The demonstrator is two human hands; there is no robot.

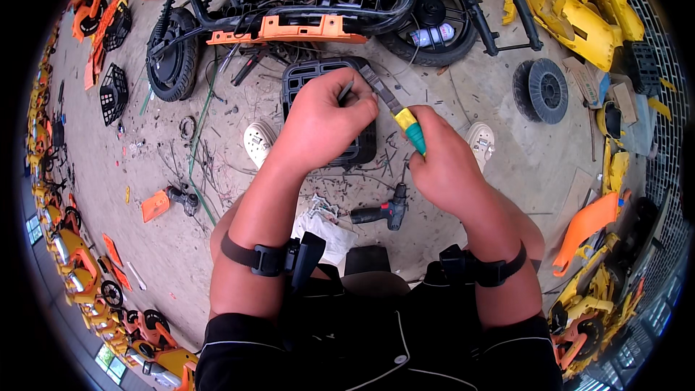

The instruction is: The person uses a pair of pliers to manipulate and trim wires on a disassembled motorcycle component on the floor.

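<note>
My right hand is closed round the yellow-and-green handle of a tool with a long flat grey metal blade. That blade points up and left, its far end close to the fingers of my left hand. My left hand is curled shut, with a short dark pointed piece sticking out between thumb and forefinger; its kind I cannot make out. Beneath both hands lies a black plastic crate, partly hidden by my left hand. A cordless drill rests on the floor nearer my body.
Ahead stands a black scooter frame with an orange panel and a wheel. A spray can lies against another wheel. Grey spool, yellow panels and an orange panel are at right. Cut scraps litter the floor.
</note>
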